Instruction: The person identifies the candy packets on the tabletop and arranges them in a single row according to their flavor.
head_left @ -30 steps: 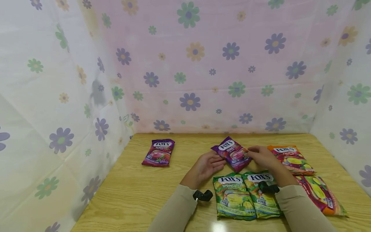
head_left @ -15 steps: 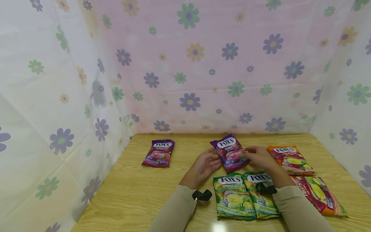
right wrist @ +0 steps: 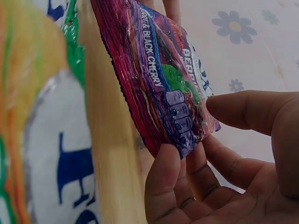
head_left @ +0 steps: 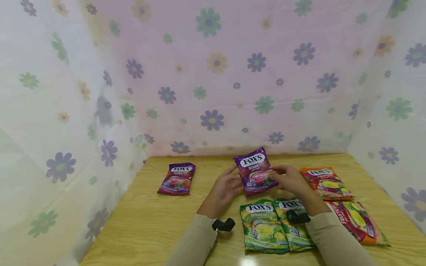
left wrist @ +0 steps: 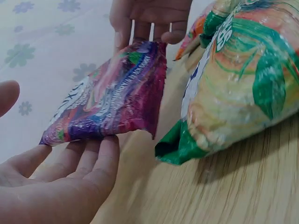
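Note:
A purple Fox's Berries candy bag (head_left: 255, 171) is raised and tilted over the table, its printed front toward the head camera. My right hand (head_left: 291, 181) pinches its right edge, thumb on the front and fingers behind, as the right wrist view shows. On the other side my left hand (head_left: 223, 192) has its fingers (left wrist: 105, 161) extended under the bag's edge, with the thumb held away from it. Just in front of the hands lie two green Spring Tea candy bags (head_left: 264, 227), side by side; the right one (head_left: 293, 225) is partly hidden by my right wrist.
Another purple Berries bag (head_left: 177, 179) lies at the back left of the wooden table (head_left: 149, 229). Two orange-red Fruits bags, one farther back (head_left: 327, 183) and one nearer (head_left: 357, 223), lie on the right. Flowered cloth (head_left: 233, 111) closes off the back and sides.
Between my hands, the purple candy bag has turned more upright and shifted slightly left. Its front faces the head camera more squarely. The head view has swung a little to the right.

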{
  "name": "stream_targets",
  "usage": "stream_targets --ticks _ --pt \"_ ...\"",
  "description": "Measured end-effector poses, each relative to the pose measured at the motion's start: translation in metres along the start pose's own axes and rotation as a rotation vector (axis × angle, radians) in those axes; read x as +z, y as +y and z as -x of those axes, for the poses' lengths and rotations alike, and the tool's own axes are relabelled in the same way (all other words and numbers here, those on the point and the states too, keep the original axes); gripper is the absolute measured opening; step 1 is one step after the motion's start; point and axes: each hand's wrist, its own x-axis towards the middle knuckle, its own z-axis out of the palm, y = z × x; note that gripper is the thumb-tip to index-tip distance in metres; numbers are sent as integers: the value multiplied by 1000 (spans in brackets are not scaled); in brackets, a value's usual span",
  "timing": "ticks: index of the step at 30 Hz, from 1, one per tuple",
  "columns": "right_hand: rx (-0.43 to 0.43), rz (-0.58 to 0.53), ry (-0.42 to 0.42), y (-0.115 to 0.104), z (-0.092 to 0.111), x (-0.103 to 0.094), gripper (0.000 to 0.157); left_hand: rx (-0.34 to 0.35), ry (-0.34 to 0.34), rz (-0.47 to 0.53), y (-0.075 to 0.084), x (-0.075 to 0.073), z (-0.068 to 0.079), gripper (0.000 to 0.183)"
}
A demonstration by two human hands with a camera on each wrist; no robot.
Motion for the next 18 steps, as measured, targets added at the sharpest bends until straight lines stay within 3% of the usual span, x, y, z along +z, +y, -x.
stream_targets --ticks 4,10,18 --pt "-8 -26 -3 -4 1 1 53 25 -5 -39 4 0 1 59" --pt "-27 -66 -25 -9 -3 11 53 122 15 -150 12 -3 2 63" --pt "-38 -102 -30 -20 -8 29 51 204 75 -270 27 -13 9 68"
